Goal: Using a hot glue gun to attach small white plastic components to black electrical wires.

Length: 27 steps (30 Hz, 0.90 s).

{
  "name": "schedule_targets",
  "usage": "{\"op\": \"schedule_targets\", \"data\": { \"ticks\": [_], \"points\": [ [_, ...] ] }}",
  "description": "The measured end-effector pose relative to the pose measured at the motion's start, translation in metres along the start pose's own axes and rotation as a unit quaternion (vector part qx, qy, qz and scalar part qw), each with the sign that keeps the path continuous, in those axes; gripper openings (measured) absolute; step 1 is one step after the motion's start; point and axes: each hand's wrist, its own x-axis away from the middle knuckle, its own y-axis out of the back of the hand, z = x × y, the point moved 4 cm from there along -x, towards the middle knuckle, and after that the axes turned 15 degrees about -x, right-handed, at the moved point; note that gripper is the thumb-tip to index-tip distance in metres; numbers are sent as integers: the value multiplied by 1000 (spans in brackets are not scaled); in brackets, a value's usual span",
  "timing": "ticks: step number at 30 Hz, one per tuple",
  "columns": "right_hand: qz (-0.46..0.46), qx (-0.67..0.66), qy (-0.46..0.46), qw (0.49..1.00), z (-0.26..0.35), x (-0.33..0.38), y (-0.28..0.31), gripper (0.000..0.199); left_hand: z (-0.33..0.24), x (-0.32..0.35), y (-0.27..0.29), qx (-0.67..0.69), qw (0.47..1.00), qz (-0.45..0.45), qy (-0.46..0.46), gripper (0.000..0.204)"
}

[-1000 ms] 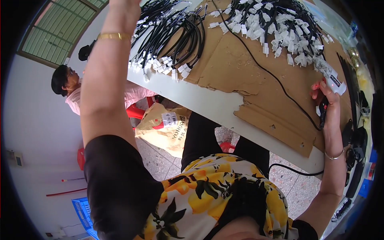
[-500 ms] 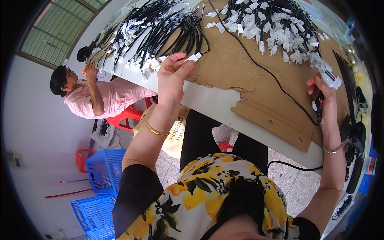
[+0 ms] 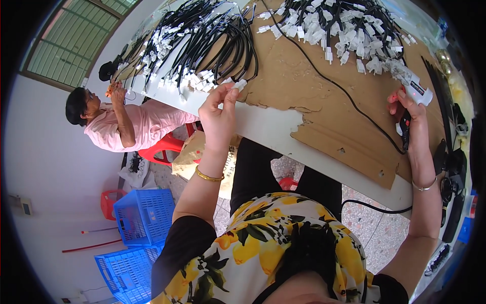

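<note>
One small white rectangular plastic connector sits pinched between thumb and forefinger of the bare left hand, by the left edge of a torn brown cardboard sheet. Its long axis slants, the free end pointing rightward and away from the person, toward the cardboard. By the cardboard's right edge, the bare right hand grips a white cylindrical tool with a black handle, its body aimed obliquely toward white-tipped black cables heaped at the cardboard's far end.
</note>
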Motion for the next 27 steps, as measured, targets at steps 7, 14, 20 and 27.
{"op": "schedule_targets", "data": {
  "ticks": [7,14,20,27],
  "points": [
    [-17,13,2,1000,1,2,-4,18,2,0,1,-55,998,10,15,18],
    [7,-6,7,1000,0,0,-3,20,17,-2,1,13,996,23,91,15],
    [14,4,-2,1000,-3,-3,3,22,14,0,-3,13,996,29,87,14],
    [24,8,-7,1000,-3,-3,3,20,11,0,-1,-151,988,2,-28,11]
  ]
}}
